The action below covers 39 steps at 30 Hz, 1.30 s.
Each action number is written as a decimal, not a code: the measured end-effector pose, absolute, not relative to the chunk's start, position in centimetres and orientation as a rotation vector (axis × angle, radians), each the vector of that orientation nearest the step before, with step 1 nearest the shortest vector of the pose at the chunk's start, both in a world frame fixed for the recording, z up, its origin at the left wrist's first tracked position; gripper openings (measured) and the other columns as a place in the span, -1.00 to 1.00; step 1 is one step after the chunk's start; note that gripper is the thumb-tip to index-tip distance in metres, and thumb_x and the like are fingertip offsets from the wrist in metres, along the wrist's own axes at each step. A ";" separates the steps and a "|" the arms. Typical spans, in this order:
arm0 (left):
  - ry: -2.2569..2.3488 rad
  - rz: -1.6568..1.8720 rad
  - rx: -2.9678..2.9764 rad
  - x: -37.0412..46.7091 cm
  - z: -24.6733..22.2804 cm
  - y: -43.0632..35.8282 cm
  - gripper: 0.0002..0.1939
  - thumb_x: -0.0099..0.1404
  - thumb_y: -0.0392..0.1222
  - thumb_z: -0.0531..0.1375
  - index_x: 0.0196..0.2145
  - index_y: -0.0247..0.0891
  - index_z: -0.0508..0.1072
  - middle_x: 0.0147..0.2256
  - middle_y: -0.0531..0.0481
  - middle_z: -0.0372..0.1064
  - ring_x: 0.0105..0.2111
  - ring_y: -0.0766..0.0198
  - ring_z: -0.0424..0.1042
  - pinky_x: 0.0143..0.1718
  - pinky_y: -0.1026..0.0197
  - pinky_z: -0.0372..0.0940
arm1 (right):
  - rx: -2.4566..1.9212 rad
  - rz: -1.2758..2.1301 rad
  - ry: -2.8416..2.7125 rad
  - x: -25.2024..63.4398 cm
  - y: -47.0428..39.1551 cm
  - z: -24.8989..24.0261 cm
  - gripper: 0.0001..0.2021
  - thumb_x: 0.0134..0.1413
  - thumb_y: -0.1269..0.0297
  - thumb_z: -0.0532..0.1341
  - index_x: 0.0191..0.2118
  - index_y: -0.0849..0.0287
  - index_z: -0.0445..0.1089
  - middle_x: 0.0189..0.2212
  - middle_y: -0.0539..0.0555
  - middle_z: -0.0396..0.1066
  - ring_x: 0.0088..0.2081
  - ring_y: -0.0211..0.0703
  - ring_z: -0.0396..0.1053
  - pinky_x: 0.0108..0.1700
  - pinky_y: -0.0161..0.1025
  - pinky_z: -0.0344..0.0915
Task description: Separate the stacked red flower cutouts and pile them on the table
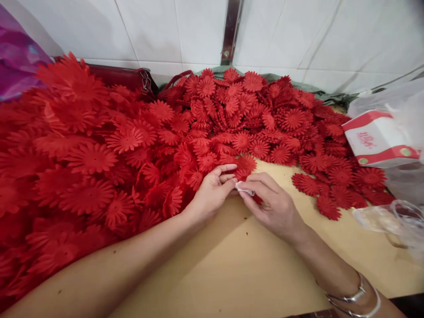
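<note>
A small crumpled white piece [244, 189], like paper or cloth, sits between my two hands over the table. My left hand [215, 187] pinches its left end with the thumb, the fingers curled behind. The fingertips of my right hand [273, 205] are closed on its right end. Just beyond my fingers lie red artificial flower petal pieces [245, 163]. Another bit of red shows below the white piece, partly hidden by my right hand; I cannot tell whether it is held.
Red flower pieces [92, 159] are heaped at the left and along the back. A white and red box [374, 137] in clear plastic stands at the right. A red bag [115, 77] lies against the tiled wall [198, 31]. Small red scraps dot the tan table [212, 274].
</note>
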<state>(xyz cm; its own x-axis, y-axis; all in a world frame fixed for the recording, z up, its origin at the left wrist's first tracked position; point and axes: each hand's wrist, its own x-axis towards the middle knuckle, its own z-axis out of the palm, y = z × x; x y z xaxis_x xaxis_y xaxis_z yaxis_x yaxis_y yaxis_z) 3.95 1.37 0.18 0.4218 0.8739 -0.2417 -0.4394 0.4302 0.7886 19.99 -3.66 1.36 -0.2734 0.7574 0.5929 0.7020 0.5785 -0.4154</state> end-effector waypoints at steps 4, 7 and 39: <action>0.760 0.902 0.712 4.0 0.6 1.4 -0.65 0.22 -0.40 0.29 -0.03 -0.32 0.42 -0.33 0.02 0.49 -0.30 0.32 0.50 -0.13 0.16 0.44 | -1.203 0.055 -1.907 21.0 -3.2 1.4 -0.80 0.21 0.47 0.25 -0.09 0.09 0.45 -0.24 0.11 0.47 -0.17 -0.09 0.47 -0.10 -0.07 0.46; 0.758 0.862 0.769 3.9 0.7 1.3 -0.67 0.25 -0.40 0.27 -0.02 -0.33 0.42 -0.31 0.00 0.50 -0.30 0.34 0.49 -0.17 0.21 0.45 | -1.259 0.130 -1.848 21.6 -2.9 1.4 -0.85 0.23 0.43 0.24 -0.12 0.08 0.47 -0.25 0.10 0.48 -0.20 -0.10 0.46 -0.14 -0.09 0.46; 0.683 0.933 0.737 3.8 0.0 1.4 -0.59 0.19 -0.30 0.36 0.00 -0.26 0.45 -0.27 0.05 0.45 -0.28 0.38 0.46 -0.16 0.25 0.44 | -1.642 -0.070 -1.789 25.0 -3.1 2.0 -0.92 0.10 0.44 0.22 -0.29 0.12 0.41 -0.37 0.03 0.33 -0.37 -0.14 0.35 -0.31 -0.15 0.30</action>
<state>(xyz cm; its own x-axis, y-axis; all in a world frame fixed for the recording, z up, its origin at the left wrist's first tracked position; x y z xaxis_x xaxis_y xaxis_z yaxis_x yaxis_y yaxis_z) 3.78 1.38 0.03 0.4299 0.8815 -0.1951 -0.4520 0.3972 0.7987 25.02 -3.10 1.97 0.0458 0.8556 0.5156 0.8931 0.1962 -0.4048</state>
